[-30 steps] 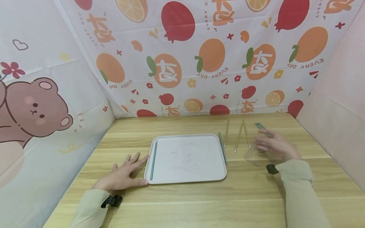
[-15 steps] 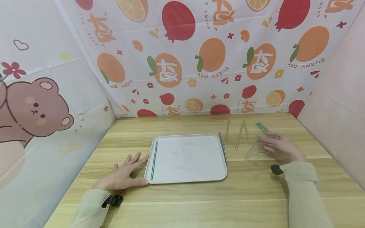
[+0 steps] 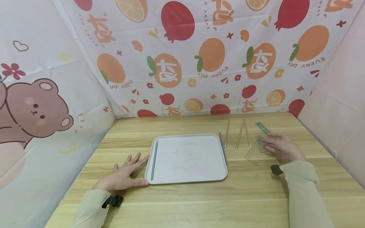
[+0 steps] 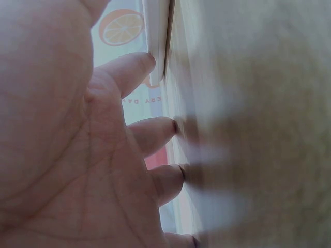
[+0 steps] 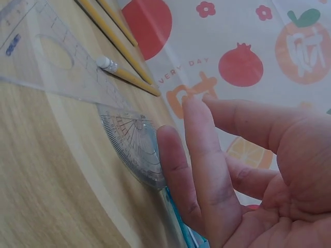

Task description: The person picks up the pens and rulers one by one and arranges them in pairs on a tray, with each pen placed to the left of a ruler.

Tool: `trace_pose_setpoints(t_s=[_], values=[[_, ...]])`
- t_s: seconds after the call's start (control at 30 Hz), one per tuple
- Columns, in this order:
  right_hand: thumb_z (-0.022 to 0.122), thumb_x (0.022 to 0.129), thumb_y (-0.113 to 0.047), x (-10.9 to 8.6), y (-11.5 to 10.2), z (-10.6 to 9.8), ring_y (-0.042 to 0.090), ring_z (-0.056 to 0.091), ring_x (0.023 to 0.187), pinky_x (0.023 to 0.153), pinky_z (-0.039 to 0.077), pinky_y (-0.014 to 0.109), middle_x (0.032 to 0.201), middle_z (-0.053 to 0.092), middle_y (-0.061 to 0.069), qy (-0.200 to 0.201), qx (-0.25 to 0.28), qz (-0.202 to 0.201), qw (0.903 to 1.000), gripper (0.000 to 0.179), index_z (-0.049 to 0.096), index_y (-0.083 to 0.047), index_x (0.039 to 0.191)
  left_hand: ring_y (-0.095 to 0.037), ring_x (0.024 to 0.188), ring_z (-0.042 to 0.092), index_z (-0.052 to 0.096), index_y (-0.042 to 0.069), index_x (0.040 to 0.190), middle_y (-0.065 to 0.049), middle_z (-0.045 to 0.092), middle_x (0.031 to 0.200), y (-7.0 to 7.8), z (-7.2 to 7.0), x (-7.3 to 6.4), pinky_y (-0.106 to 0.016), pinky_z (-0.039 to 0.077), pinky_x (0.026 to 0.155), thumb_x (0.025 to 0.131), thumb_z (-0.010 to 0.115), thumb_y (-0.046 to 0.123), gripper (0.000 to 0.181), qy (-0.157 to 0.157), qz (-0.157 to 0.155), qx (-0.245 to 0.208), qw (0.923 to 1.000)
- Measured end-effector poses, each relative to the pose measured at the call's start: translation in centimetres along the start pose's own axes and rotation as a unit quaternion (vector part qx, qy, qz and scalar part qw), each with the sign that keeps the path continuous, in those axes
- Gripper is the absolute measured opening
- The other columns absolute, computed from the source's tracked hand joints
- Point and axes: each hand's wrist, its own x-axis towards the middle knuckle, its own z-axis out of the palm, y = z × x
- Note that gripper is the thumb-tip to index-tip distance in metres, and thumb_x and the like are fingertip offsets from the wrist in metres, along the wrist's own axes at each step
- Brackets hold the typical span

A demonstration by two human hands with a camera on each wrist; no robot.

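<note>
My left hand lies with spread fingers at the left side of a white tray. Its thumb and index fingertip touch the tray's rim; the left wrist view shows other fingertips on the tabletop. A green pencil lies inside the tray along its left side. My right hand is over the right part of the table, fingers loosely bent and holding nothing. Close by its fingertips is a clear protractor; whether they touch it I cannot tell. A clear set square and a green ruler lie near it.
Several yellow pencils, among them one nearest the tray, lie behind the set square. Another green pencil lies along the tray's right rim. A fruit-print cloth hangs at the table's back edge, with pale cloth walls on both sides.
My right hand has shifted slightly right over the drawing tools, showing more of the ruler and protractor. My left hand has stayed at the tray.
</note>
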Motion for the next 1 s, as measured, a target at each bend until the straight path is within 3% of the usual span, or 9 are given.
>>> trace_pose_setpoints(t_s=[0.37, 0.5, 0.63, 0.7, 0.77, 0.87, 1.0], values=[[0.061, 0.111, -0.015, -0.03, 0.39, 0.13, 0.001, 0.075, 0.096, 0.087, 0.062, 0.018, 0.107, 0.070, -0.008, 0.023, 0.009, -0.012, 0.9996, 0.077, 0.013, 0.014, 0.164, -0.065, 0.160, -0.003, 0.027, 0.034, 0.172, -0.028, 0.008, 0.179, 0.01, -0.10, 0.01, -0.098, -0.004, 0.104, 0.090, 0.080, 0.061, 0.101, 0.000, -0.001, -0.003, 1.0000], [0.066, 0.109, -0.021, -0.32, 0.51, 0.34, -0.003, 0.072, 0.086, 0.078, 0.062, 0.017, 0.103, 0.070, -0.010, 0.051, -0.076, -0.015, 0.9957, 0.078, 0.022, 0.011, 0.165, -0.065, 0.160, -0.003, 0.027, 0.035, 0.172, -0.027, 0.008, 0.179, -0.03, -0.11, 0.09, -0.098, -0.004, 0.104, 0.090, 0.080, 0.062, 0.101, 0.001, -0.002, 0.001, 1.0000], [0.072, 0.104, -0.029, -0.66, 0.34, 0.56, -0.003, 0.067, 0.071, 0.065, 0.058, 0.019, 0.095, 0.068, -0.008, 0.080, -0.182, 0.001, 0.9799, 0.080, 0.032, 0.006, 0.164, -0.065, 0.160, -0.002, 0.027, 0.035, 0.172, -0.027, 0.009, 0.179, -0.04, -0.12, 0.11, -0.097, -0.005, 0.105, 0.090, 0.079, 0.063, 0.101, 0.001, -0.003, 0.002, 1.0000], [0.072, 0.103, -0.030, -0.71, 0.23, 0.69, 0.000, 0.067, 0.069, 0.064, 0.057, 0.022, 0.100, 0.068, -0.001, 0.085, -0.206, 0.006, 0.9748, 0.080, 0.033, 0.006, 0.163, -0.065, 0.160, -0.002, 0.027, 0.035, 0.172, -0.027, 0.009, 0.179, -0.08, -0.11, 0.12, -0.097, -0.005, 0.105, 0.090, 0.079, 0.063, 0.101, 0.001, -0.003, 0.002, 1.0000], [0.073, 0.103, -0.029, -0.74, 0.11, 0.80, 0.006, 0.068, 0.076, 0.068, 0.057, 0.023, 0.110, 0.071, 0.012, 0.090, -0.234, 0.003, 0.9681, 0.079, 0.036, 0.008, 0.161, -0.065, 0.160, -0.002, 0.026, 0.036, 0.172, -0.026, 0.009, 0.179, -0.11, -0.11, 0.11, -0.097, -0.004, 0.105, 0.090, 0.079, 0.063, 0.101, 0.000, -0.004, 0.003, 1.0000], [0.075, 0.101, -0.027, -0.63, 0.10, 0.88, 0.023, 0.070, 0.100, 0.074, 0.053, 0.021, 0.134, 0.064, 0.033, 0.097, -0.273, -0.012, 0.9572, 0.077, 0.040, 0.011, 0.157, -0.064, 0.160, -0.002, 0.026, 0.037, 0.172, -0.025, 0.009, 0.180, -0.16, -0.11, 0.08, -0.097, -0.004, 0.105, 0.090, 0.079, 0.063, 0.101, -0.001, -0.005, 0.004, 1.0000], [0.078, 0.099, -0.024, -0.32, 0.30, 0.90, 0.046, 0.061, 0.128, 0.086, 0.050, 0.025, 0.149, 0.053, 0.041, 0.104, -0.298, -0.019, 0.9486, 0.075, 0.043, 0.013, 0.154, -0.064, 0.161, -0.002, 0.025, 0.037, 0.172, -0.025, 0.009, 0.180, -0.17, -0.13, 0.00, -0.097, -0.004, 0.106, 0.090, 0.079, 0.064, 0.101, -0.002, -0.006, 0.003, 1.0000]])
